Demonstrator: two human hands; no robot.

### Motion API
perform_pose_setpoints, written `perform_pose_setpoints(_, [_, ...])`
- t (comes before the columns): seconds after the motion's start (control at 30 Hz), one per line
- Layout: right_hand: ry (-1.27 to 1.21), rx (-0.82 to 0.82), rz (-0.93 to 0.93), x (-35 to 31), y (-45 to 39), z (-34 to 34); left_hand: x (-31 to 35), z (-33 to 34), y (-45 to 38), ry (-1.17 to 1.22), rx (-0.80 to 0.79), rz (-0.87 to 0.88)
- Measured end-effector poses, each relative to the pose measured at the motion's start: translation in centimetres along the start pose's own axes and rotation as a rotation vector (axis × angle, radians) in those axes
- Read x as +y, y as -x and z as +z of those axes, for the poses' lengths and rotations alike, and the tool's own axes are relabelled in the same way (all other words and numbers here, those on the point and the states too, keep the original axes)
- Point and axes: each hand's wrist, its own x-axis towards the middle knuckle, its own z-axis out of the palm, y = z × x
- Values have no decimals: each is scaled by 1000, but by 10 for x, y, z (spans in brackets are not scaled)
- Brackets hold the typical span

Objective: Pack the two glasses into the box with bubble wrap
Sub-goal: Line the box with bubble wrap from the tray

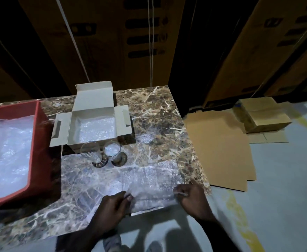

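Two clear footed drinking glasses stand upright side by side on the brown marble-patterned bench [158, 113], just in front of the open grey cardboard box [92, 124]: the left glass [90, 154] looks empty, the right glass [113, 153] holds crumpled white material. A layer of bubble wrap lines the box floor [97, 130]; the lid and side flaps are folded outward. Nearer the person, a flat transparent sheet of bubble wrap [149, 180] lies on the bench at its near right corner. The left hand [112, 206] pinches the sheet's near edge between thumb and fingers; the right hand [191, 197] grips its near right corner. A red tray [39, 148] filled with more bubble wrap occupies the bench's left side. Flattened brown cardboard [220, 150] lies on the floor to the right.
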Motion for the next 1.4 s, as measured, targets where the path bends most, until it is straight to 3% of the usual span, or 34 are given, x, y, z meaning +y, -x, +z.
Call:
perform_pose_setpoints(0.27, [-279,20,290,10,-18,7,2,2,-18,277,103,-335])
perform_pose_setpoints(0.43, [-166,111,267,5,-41,8,8,9,-33,303,215,-453])
perform_pose_setpoints(0.63, [12,56,228,7,-65,11,-12,11,-43,-47,176,-403])
perform_pose_setpoints(0.97, [242,33,211,3,-64,16,-14,17,-37,-149,209,-373])
perform_pose_setpoints(1.1, [333,73,216,-10,-57,17,-5,20,-35,-67,303,-386])
perform_pose_setpoints(1.2, [493,322,85,-22,-48,29,-2,26,-29,-182,421,-232])
perform_pose_setpoints(1.27, [562,388,-57,-30,-45,48,1,35,-27,-343,423,-55])
perform_pose_setpoints(1.4, [494,146,-287,-24,-39,96,3,59,-34,-463,222,157])
